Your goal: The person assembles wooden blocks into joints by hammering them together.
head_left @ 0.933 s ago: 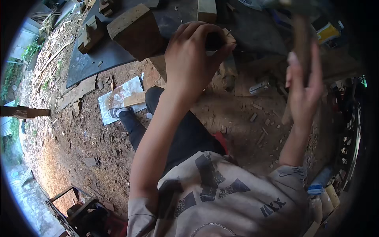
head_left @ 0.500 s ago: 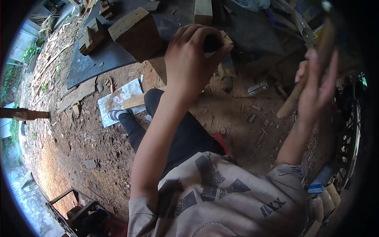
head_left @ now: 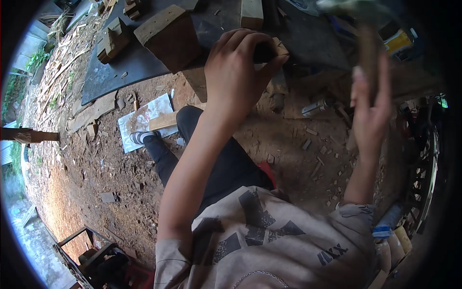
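My left hand (head_left: 233, 72) is closed around a small wooden block (head_left: 281, 49) at the near edge of the dark worktable (head_left: 139, 67). Only the block's right end shows past my thumb and fingertips; the rest is hidden. A thin dark mark or pin stands on that end, too small to make out. My right hand (head_left: 373, 108) grips the wooden handle of a hammer (head_left: 367, 45), raised to the right of the block and apart from it. The hammer's head is smeared by motion at the top edge of the view.
Left of my left hand stands a big wooden block (head_left: 168, 41), with a notched wood piece (head_left: 113, 43) beyond it. Another wooden block (head_left: 251, 14) lies farther back. Below, the ground holds wood scraps, a white sheet (head_left: 139, 123) and a can (head_left: 315, 108).
The hammer in my right hand has swung leftward and turned more upright, its head coming into view at the top. My left hand and the small block have shifted slightly right.
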Demonstrator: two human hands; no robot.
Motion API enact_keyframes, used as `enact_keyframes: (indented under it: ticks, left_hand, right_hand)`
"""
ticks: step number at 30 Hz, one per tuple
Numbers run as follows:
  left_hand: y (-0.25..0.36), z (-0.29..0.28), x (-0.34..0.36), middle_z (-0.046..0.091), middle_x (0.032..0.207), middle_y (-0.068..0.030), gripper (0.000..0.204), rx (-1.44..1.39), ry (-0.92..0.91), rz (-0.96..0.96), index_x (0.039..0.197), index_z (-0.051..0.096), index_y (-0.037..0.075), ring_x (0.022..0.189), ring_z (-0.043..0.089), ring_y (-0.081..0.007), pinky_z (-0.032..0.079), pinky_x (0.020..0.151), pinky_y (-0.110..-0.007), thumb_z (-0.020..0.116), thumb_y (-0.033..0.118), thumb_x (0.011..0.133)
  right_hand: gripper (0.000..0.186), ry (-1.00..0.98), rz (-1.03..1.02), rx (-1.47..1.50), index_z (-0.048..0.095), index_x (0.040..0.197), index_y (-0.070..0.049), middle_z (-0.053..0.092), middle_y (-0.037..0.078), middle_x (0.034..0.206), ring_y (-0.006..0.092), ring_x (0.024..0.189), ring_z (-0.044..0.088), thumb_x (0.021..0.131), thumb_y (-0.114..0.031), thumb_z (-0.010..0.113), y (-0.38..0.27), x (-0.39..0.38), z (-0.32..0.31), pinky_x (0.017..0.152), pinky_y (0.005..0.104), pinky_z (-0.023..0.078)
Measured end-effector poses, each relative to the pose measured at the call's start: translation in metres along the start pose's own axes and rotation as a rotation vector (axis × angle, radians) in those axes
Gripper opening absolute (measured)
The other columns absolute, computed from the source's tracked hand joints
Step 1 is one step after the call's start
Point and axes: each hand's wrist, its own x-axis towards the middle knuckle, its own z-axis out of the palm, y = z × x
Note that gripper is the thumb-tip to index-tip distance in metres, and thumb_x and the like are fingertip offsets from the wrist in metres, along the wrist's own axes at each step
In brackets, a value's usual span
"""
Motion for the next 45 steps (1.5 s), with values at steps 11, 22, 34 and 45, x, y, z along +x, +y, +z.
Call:
enact_keyframes:
  ticks: [11,22,34,45]
  left_hand:
    - [0.0,-0.002,-0.002,0.075,0.104,-0.0089,0.035,-0.002,0.002,0.008,0.101,0.076,0.005,0.099,0.071,-0.028,0.057,0.087,-0.039,0.088,0.03,0.08]
    - [0.002,-0.003,-0.003,0.075,0.101,-0.0083,0.034,-0.02,-0.006,-0.043,0.101,0.076,0.005,0.098,0.071,-0.0269,0.058,0.085,-0.038,0.089,0.027,0.078]
    - [0.0,0.001,-0.004,0.075,0.1,-0.0073,0.033,0.003,0.022,-0.037,0.099,0.077,0.006,0.1,0.07,-0.0269,0.057,0.087,-0.04,0.089,0.028,0.078]
    - [-0.001,0.003,-0.005,0.072,0.098,-0.0035,0.03,-0.043,0.03,-0.036,0.096,0.073,0.011,0.102,0.067,-0.0275,0.053,0.089,-0.041,0.087,0.028,0.076]
  right_hand:
    - [0.053,0.194,0.237,0.303,0.041,0.157,-0.005,0.061,0.003,0.097,0.0038,0.066,0.049,0.109,-0.02,0.057,-0.013,0.007,-0.018,0.055,0.0206,0.042]
    - [0.055,-0.057,0.106,-0.044,0.043,0.158,-0.009,0.067,0.013,0.129,0.019,0.101,0.067,0.107,-0.02,0.059,-0.013,0.012,-0.016,0.083,0.0316,0.054]
    - [0.053,-0.301,-0.115,-0.357,0.044,0.157,-0.009,0.063,0.016,0.142,0.0266,0.115,0.07,0.108,-0.023,0.058,0.003,0.005,-0.004,0.091,0.0342,0.058]
    - [0.057,-0.41,-0.025,-0.207,0.047,0.157,-0.023,0.059,0.01,0.15,0.036,0.135,0.058,0.103,-0.027,0.064,-0.006,-0.001,-0.002,0.103,0.0451,0.054]
